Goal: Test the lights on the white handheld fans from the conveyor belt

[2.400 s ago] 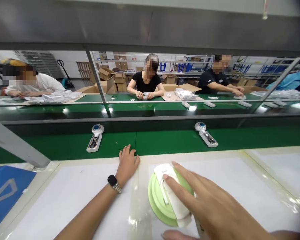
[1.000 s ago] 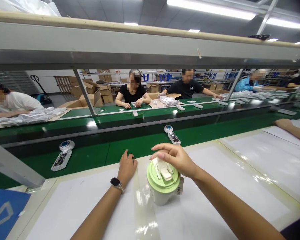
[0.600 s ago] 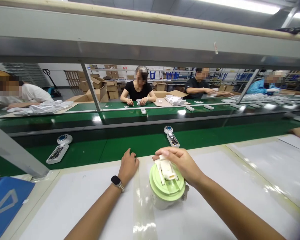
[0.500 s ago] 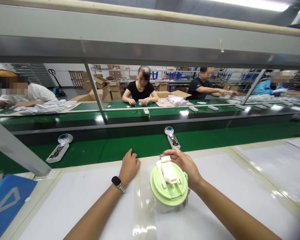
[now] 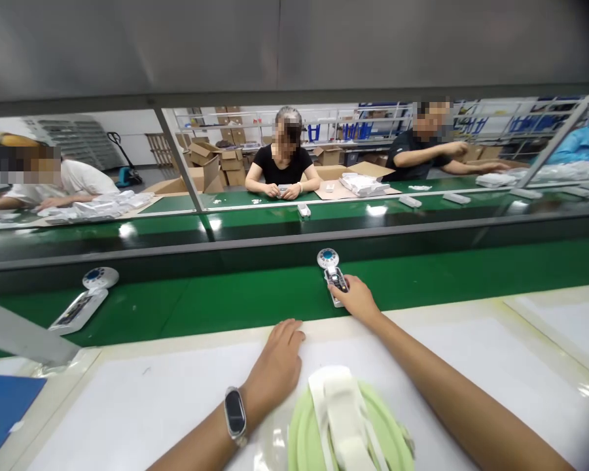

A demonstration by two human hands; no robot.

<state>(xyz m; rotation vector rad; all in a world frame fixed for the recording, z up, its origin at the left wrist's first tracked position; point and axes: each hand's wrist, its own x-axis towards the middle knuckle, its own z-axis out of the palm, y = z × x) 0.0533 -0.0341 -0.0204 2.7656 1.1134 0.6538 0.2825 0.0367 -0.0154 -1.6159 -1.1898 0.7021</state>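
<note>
While reaching: right hand [image 5: 356,297] grips device [image 5: 332,271] on belt [image 5: 226,297].
Left hand [image 5: 275,366]: flat, unclenched, on surface [image 5: 127,405].
Near: green lid [image 5: 383,445].

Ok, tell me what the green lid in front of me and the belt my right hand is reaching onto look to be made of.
Green lid: probably moulded plastic, smooth pale green with a soft sheen, and a white strap-like handle across it. Belt: looks like rubbery or PVC sheet, flat dark green, glossy enough to reflect the lights. The right hand touches a white device on it.

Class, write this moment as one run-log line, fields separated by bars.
right hand: on device on green belt | left hand: flat on white table | green-lidded jar: near, untouched
</note>
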